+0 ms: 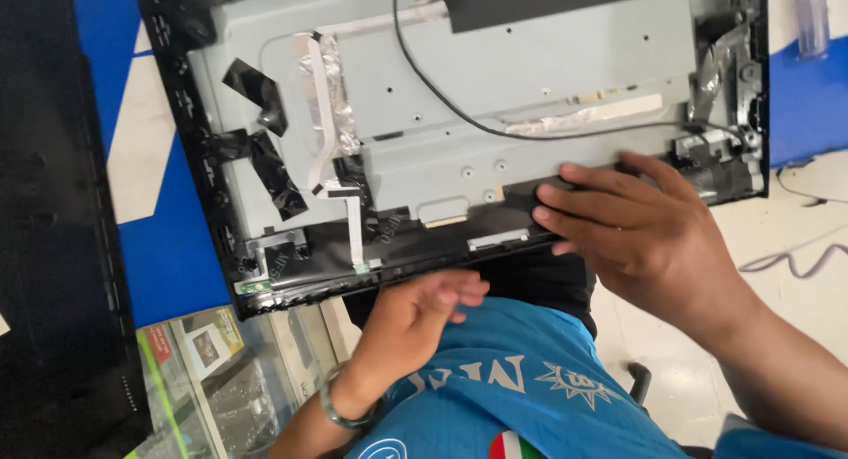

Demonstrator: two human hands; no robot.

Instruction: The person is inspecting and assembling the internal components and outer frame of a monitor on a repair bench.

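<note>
Fingers (565, 203) of right hand (636, 238) press flat, unclenched, on monitor panel (459, 114) lying crosswise; left hand (415, 313) seemingly loose beneath.

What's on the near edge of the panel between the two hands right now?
In the head view, between the left hand and right hand, the panel edge shows black film and a small pale connector strip; nothing else.
</note>
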